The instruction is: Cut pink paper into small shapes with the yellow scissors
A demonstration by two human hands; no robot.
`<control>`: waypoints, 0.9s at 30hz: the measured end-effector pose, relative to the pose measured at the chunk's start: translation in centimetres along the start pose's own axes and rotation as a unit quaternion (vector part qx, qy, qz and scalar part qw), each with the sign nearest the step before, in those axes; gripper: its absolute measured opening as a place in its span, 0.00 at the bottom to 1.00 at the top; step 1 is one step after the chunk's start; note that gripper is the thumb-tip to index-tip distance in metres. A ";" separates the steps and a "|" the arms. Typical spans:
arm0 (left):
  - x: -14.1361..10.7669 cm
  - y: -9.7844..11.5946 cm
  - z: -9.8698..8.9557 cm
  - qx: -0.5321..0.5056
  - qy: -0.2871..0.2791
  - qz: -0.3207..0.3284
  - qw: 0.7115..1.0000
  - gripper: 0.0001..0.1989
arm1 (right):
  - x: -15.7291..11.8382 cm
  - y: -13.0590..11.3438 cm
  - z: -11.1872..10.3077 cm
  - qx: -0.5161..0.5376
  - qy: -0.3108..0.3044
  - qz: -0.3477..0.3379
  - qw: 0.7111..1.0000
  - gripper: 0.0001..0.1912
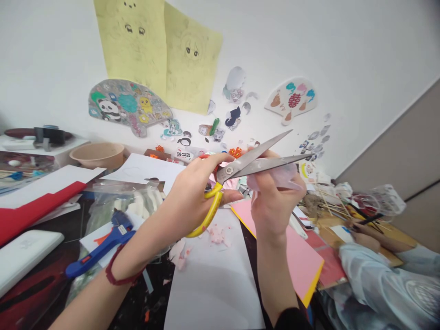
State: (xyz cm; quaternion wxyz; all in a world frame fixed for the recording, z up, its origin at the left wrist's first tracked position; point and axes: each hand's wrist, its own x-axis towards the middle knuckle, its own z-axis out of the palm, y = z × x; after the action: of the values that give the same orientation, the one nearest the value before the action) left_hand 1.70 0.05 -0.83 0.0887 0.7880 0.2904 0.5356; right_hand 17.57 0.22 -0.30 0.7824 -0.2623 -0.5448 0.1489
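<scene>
- steel front and centre: the scissors (229, 171), smooth grey blades long and tapering, parted in a narrow v, a round pivot, a glossy yellow loop curving out below.
- behind those blades, the pink piece (289, 178), thin, pale and crumpled, its edge soft and ruffled; whether steel touches it, i cannot tell.
- both are up in the air over the table, beyond the white sheet (213, 284), flat and matte.
- on that sheet, pink scraps (218, 234), ragged and flaky, in a loose heap.
- to the right, pink card (295, 256), stiff and smooth, yellow showing along its edge.
- over on the left, a glue gun (103, 250) in hard blue plastic, and further back a round tan bowl (98, 156).
- now the hands: the left hand (190, 195) is wrapped around the scissor handles, forearm slanting up from the lower left, red bracelet (118, 270) at the wrist.
- the right hand (275, 201) grips the pink piece, fingers bent, wrist nearly upright, forearm rising from a black sleeve (292, 319).
</scene>
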 end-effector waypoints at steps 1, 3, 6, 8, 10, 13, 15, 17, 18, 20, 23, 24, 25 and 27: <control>0.0 0.1 0.0 0.000 0.001 0.001 1.000 0.32 | 0.0 -0.2 -0.1 -0.003 -0.001 0.003 1.000 0.08; 0.0 0.2 0.0 0.001 0.004 0.002 1.000 0.31 | 0.0 -0.5 -0.2 -0.007 -0.007 0.009 1.000 0.08; 0.0 0.3 0.0 0.003 0.007 0.002 1.000 0.31 | -0.1 -0.7 -0.3 -0.009 -0.020 -0.001 1.000 0.08; 0.1 0.3 0.0 0.007 0.004 0.005 1.000 0.32 | -0.1 -0.6 -0.3 -0.009 -0.024 -0.014 1.000 0.08; 0.1 0.4 -0.1 0.012 -0.001 0.012 1.000 0.32 | -0.1 -0.4 -0.3 -0.006 -0.023 -0.030 0.999 0.08; 0.0 0.7 -0.4 0.021 -0.016 0.006 1.000 0.30 | 0.1 0.0 -0.3 0.012 -0.022 -0.073 0.997 0.07; 0.0 1.0 -0.6 0.024 -0.029 -0.005 0.999 0.28 | 0.2 0.2 -0.2 0.032 -0.022 -0.107 0.993 0.07; 0.0 1.3 -0.8 0.019 -0.037 -0.012 0.999 0.26 | 0.3 0.4 -0.2 0.046 -0.025 -0.130 0.990 0.07; 0.0 1.4 -0.9 0.016 -0.040 -0.018 0.999 0.25 | 0.3 0.4 -0.2 0.046 -0.028 -0.136 0.989 0.07; 0.0 1.5 -1.1 0.009 -0.045 -0.030 0.998 0.24 | 0.4 0.5 -0.2 0.039 -0.034 -0.144 0.988 0.06; -0.1 1.8 -1.3 0.001 -0.050 -0.042 0.998 0.23 | 0.4 0.5 -0.3 0.024 -0.032 -0.158 0.987 0.06; -0.1 1.8 -1.4 -0.001 -0.051 -0.041 0.998 0.23 | 0.4 0.5 -0.3 0.023 -0.032 -0.161 0.986 0.06; -0.2 1.9 -1.4 0.000 -0.052 -0.040 0.998 0.23 | 0.4 0.4 -0.3 0.024 -0.032 -0.163 0.986 0.06; -0.2 2.0 -1.4 0.002 -0.054 -0.036 0.998 0.21 | 0.4 0.3 -0.2 0.032 -0.036 -0.165 0.985 0.07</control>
State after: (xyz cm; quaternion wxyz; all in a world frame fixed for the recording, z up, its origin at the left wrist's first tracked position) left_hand 1.13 -1.99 0.49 0.1220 0.8049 0.3148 0.4879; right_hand 17.96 0.64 -0.25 0.7844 -0.1379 -0.6032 0.0440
